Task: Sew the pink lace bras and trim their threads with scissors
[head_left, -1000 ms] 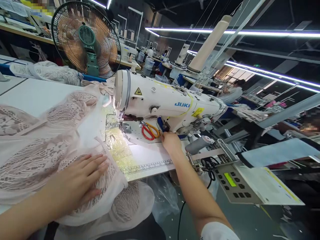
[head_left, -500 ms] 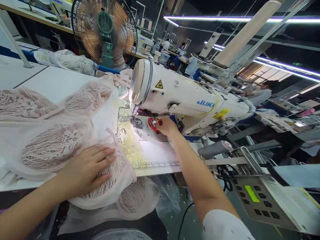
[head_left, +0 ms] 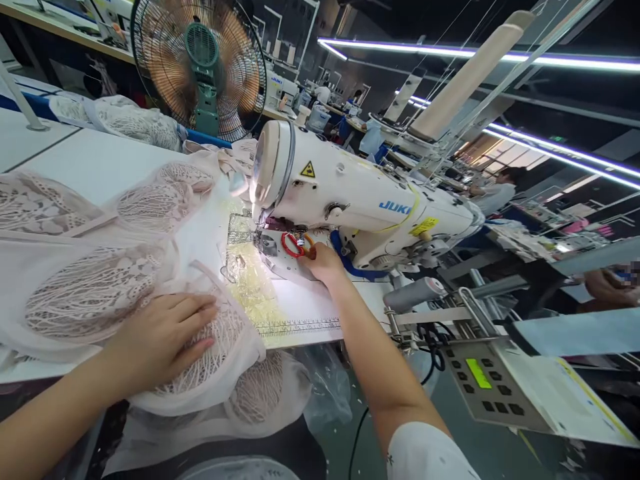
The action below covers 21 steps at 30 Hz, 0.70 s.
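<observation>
My left hand [head_left: 163,340] lies with its fingers stretched out on a pale pink bra with lace cups [head_left: 220,343] at the table's front edge. My right hand [head_left: 324,265] reaches under the sewing machine's arm, its fingers bent at what look like small scissors [head_left: 291,247] with red and orange loops. The scissors rest against the machine bed behind the needle area; their blades are hidden. The white sewing machine [head_left: 325,170] has its lamp lit over the needle. More of the lace garment [head_left: 95,290] spreads to the left of my left hand.
A running fan [head_left: 201,53] stands behind the table. Clear plastic film [head_left: 245,273] and a measuring tape [head_left: 300,328] lie at the table's front. To the right are a grey roll [head_left: 414,295] and a control panel [head_left: 490,383]. Other people work farther back.
The view has shifted a little. The red and orange loops have turned and show more openly beside my right fingers. My left hand stays on the bra.
</observation>
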{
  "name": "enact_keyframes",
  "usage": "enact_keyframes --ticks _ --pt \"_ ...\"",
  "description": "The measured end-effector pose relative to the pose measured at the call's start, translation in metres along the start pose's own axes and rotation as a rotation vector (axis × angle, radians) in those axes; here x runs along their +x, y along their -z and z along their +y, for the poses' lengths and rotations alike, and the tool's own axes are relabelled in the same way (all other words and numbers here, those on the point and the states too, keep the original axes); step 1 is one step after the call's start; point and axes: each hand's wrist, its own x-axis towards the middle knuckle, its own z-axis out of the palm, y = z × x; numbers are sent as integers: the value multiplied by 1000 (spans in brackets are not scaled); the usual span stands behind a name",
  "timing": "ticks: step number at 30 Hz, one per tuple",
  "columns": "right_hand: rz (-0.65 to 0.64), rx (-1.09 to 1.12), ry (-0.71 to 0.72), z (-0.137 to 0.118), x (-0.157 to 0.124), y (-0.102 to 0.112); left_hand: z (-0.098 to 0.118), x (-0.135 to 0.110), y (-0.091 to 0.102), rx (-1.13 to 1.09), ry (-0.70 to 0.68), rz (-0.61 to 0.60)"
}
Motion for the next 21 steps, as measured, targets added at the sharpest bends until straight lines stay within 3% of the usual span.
enact_keyframes --ticks 11,18,21 --pt "-151 -95 -124 0 4 2 18 -7 4 157 18 -70" --pt "-120 -93 -229 -13 3 -2 17 -6 11 186 -34 -43" --pt "-93 -79 -248 -22 8 -5 12 -3 12 171 -58 -119"
